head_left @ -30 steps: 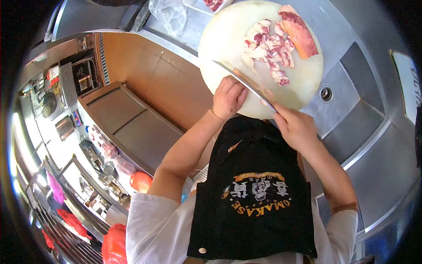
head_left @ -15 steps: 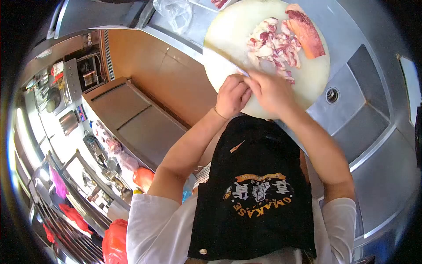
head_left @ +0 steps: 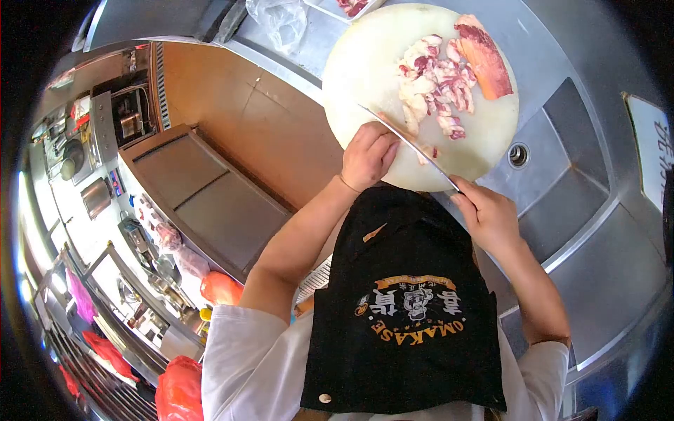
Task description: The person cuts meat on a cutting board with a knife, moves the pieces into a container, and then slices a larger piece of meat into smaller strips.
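Right hand: the right hand (head_left: 489, 216) is clenched around the handle of a knife (head_left: 411, 145) at the near edge of the cutting board (head_left: 365, 63) — the handle itself is hidden inside the fist.
Knife: its long blade runs flat and slantwise over the near part of the board, tip toward the board's left edge.
Left hand: the left hand (head_left: 367, 156) is curled, knuckles up, pressing on the board's near-left edge and touching the blade; whether it pins anything beneath it, I cannot tell.
Cut meat: a heap of small meat pieces (head_left: 435, 81) lies near the board's middle, just beyond the blade.
Meat slab: one uncut meat slab (head_left: 484, 58) lies at the board's far-right edge, beside the heap.
Desk: the round board sits on a steel desk (head_left: 597, 231) — a drain hole (head_left: 518, 155) shows just off the board's right edge.
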